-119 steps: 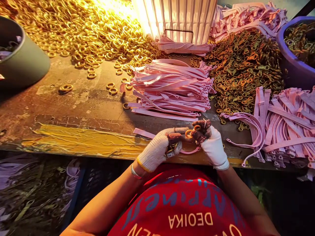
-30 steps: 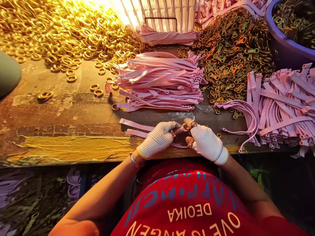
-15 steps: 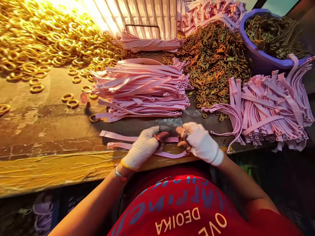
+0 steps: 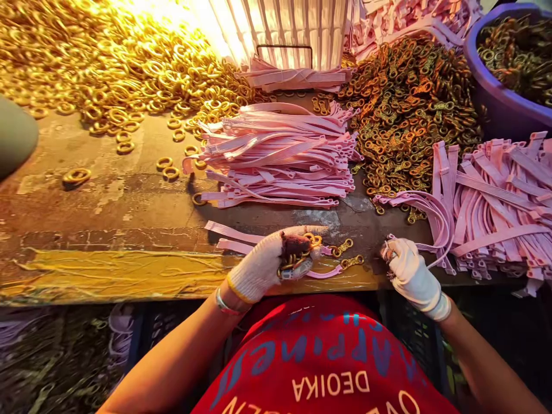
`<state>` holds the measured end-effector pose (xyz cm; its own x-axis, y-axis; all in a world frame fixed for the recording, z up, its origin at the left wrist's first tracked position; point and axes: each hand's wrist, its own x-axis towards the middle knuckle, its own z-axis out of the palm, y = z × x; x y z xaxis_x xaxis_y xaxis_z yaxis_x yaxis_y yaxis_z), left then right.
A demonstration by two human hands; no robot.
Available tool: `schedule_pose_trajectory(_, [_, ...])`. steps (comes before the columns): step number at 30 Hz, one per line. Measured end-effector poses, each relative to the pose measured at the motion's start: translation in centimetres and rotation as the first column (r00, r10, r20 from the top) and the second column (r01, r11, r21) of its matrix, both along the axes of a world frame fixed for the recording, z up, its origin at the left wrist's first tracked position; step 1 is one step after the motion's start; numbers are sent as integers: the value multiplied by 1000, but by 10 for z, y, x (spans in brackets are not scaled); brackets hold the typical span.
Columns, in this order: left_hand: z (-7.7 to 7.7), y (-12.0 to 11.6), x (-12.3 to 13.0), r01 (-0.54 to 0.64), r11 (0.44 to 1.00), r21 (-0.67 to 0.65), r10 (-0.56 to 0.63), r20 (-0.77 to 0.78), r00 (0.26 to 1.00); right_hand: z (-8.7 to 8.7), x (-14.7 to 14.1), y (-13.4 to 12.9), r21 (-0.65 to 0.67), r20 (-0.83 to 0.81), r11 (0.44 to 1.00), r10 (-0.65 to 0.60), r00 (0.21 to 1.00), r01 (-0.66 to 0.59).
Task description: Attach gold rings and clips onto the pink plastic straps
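Note:
My left hand (image 4: 269, 261), in a white knit glove with bare fingertips, curls round a small bunch of gold metal fittings (image 4: 314, 240). Below and around it lie two pink straps (image 4: 235, 231) on the table. Their right ends carry double-ringed gold fittings (image 4: 352, 261). My right hand (image 4: 411, 276), also gloved, is closed beside the curved pink straps (image 4: 425, 204) at the right. Its fingertips seem to pinch the end of a pink strap (image 4: 390, 237), though the grip is partly hidden.
A large pile of pink straps (image 4: 280, 149) lies ahead, gold rings (image 4: 168, 86) heap at the left, and gold fittings (image 4: 414, 115) at the right. A purple tub (image 4: 495, 86) and more straps (image 4: 504, 201) stand right. A rounded grey object (image 4: 15, 138) enters at left.
My right hand has left the two straps and moved right, towards the curved straps. Gold fittings now show on the two straps' ends. The view has shifted left.

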<state>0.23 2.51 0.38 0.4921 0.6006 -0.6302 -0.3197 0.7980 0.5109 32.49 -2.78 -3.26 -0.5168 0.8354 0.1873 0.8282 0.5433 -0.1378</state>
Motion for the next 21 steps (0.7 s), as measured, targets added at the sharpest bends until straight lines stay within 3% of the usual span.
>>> schedule_pose_trajectory(3, [4,-2,5,-4,999,32,7,-93,996,10,-34,16,-84,-344,996,-68,936,41])
schedule_pose_trajectory(7, [7,-3,11,72,980,184,-44,-152,987,20,-88,36,-303,-645,952,-178,743,-35])
schedule_pose_trajectory(9, [6,-5,12,87,959,269,-35,-191,981,22,-109,41,-436,-729,895,-289,620,-96])
schedule_pose_trajectory(11, [3,-6,12,65,928,366,25,-236,971,21,-123,42,-552,-756,816,-404,515,-172])
schedule_pose_trajectory(13, [-2,-7,13,43,890,455,96,-278,956,19,-132,41,-600,-761,771,-469,449,-212])
schedule_pose_trajectory(15, [-5,-8,14,31,873,486,128,-291,948,18,-137,40,-614,-765,763,-511,391,-203])
schedule_pose_trajectory(19, [-5,-10,14,17,904,426,101,-252,963,21,-138,37,-684,-724,711,-635,270,-163])
schedule_pose_trajectory(21, [-4,-10,13,28,912,410,81,-247,966,23,-136,36,-674,-729,732,-637,252,-102])
